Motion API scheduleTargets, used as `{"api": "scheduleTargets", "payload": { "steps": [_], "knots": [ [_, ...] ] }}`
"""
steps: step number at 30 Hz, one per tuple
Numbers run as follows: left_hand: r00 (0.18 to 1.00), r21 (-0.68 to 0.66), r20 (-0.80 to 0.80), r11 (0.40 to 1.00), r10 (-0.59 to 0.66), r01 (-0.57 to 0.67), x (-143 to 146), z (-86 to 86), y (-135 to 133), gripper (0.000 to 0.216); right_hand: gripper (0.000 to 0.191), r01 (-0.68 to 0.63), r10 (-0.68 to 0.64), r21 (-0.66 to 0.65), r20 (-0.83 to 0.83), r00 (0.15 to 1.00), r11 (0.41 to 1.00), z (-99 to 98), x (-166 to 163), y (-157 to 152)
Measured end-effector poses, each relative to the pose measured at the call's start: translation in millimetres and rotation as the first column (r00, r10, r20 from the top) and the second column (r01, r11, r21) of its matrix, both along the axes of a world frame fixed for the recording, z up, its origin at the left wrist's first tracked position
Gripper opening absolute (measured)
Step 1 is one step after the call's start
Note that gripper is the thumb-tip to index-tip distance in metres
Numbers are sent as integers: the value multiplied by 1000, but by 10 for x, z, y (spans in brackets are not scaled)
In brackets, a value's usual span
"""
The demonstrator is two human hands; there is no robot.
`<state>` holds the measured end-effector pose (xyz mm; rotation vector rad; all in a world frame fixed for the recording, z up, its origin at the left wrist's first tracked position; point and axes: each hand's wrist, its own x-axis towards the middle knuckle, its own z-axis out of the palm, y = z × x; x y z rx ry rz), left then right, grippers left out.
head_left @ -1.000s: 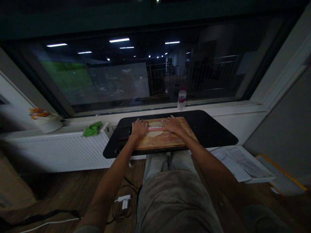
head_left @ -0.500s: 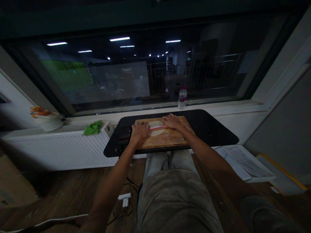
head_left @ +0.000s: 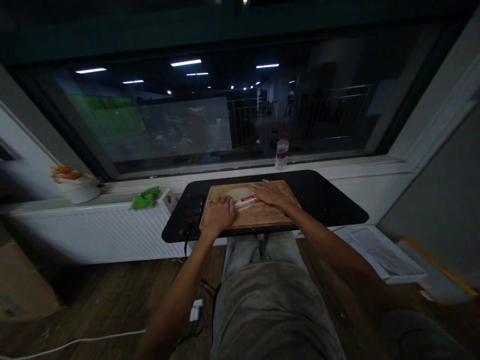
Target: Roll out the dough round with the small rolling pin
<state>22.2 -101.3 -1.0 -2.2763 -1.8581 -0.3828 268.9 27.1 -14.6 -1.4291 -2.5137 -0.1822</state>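
We note a round of dough (head_left: 240, 192) on a wooden board (head_left: 262, 216), set on a black table (head_left: 322, 202), with a red-and-white stick (head_left: 245, 202) lying across the dough. The left hand (head_left: 221, 214) and right hand (head_left: 269, 193) lie backs up at the stick's two ends; whether the fingers clamp on it or merely rest, we cannot tell. We judge the stick light and stiff (perhaps slippery), best held by its ends; the dough soft, easily torn, best lifted by its rim.
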Motion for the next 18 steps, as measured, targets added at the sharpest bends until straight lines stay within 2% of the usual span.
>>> {"api": "scheduleTargets", "payload": {
  "steps": [8,18],
  "knots": [
    [997,61,78,998,25,-30,47,-161,-48,49,56,-32,33,17,-3,999,999,38,78,-202],
    [998,58,58,998,11,-14,33,-120,-52,46,56,19,-18,73,-20,1000,997,23,53,-266]
  ]
}}
